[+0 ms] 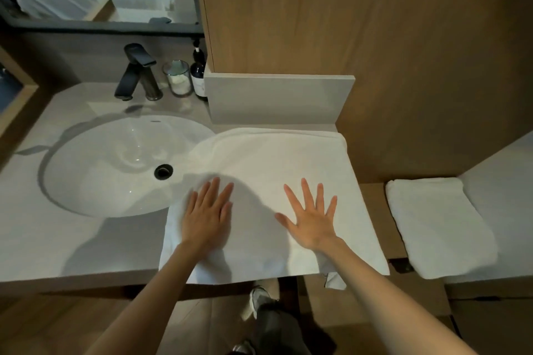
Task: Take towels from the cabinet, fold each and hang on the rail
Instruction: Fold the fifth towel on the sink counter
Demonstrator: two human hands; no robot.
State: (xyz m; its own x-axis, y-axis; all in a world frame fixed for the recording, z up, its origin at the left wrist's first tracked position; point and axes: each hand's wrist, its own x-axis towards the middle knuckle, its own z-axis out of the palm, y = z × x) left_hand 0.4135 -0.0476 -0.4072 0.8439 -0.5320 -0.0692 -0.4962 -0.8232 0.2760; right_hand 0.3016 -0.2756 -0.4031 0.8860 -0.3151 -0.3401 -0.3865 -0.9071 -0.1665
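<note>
Single head-worn wide-angle view, looking steeply down over vanity counter (pixel 43 239), close above it, sink (pixel 95 176) at left

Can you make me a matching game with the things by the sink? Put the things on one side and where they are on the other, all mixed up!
Things
1. spread towel
2. folded towel
3. tap
4. dark bottle

Places
A. right next to the glass jar
B. under the left hand and the right hand
C. at the back of the sink
D. far right, no hand on it

Pairs: 1-B, 2-D, 3-C, 4-A
</note>
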